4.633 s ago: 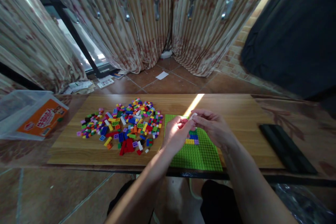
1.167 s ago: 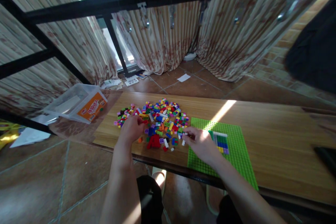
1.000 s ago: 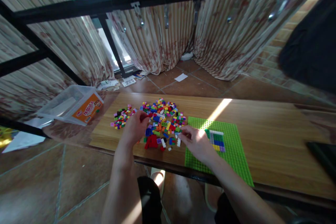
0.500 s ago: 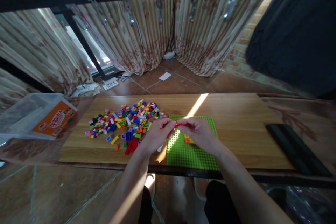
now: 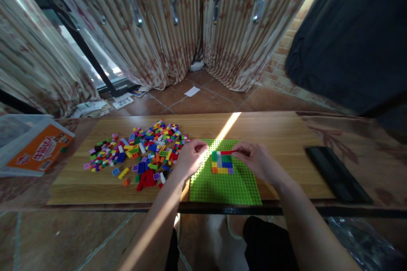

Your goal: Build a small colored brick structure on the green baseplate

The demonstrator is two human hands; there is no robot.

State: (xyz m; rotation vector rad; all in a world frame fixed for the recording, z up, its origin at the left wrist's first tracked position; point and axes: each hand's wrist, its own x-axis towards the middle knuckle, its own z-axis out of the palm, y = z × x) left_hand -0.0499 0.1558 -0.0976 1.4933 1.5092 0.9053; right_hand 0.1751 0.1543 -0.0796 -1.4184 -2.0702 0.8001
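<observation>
A thin red brick point(image 5: 226, 152) is pinched in my right hand point(image 5: 254, 159), at the far edge of a small block of coloured bricks. That flat brick block point(image 5: 220, 165) is green, grey, blue, yellow, orange and purple and sits on the green baseplate point(image 5: 224, 190). Whether the red brick is pressed down there, I cannot tell. My left hand point(image 5: 190, 159) hovers over the baseplate's left edge, its fingers loosely curled with a small gap at the thumb. Nothing shows in it. Left of this hand lies a wide pile of loose bricks point(image 5: 152, 146).
A clear plastic box point(image 5: 38, 144) with an orange label stands at the table's left end. On the right lies a dark flat object point(image 5: 337, 173). The wooden board point(image 5: 280, 135) carries bricks and baseplate. A sunlight stripe crosses the baseplate.
Earlier my hands reached into the pile, then met around the red brick above the baseplate. Now they are apart, with the red brick in my right hand at the brick block.
</observation>
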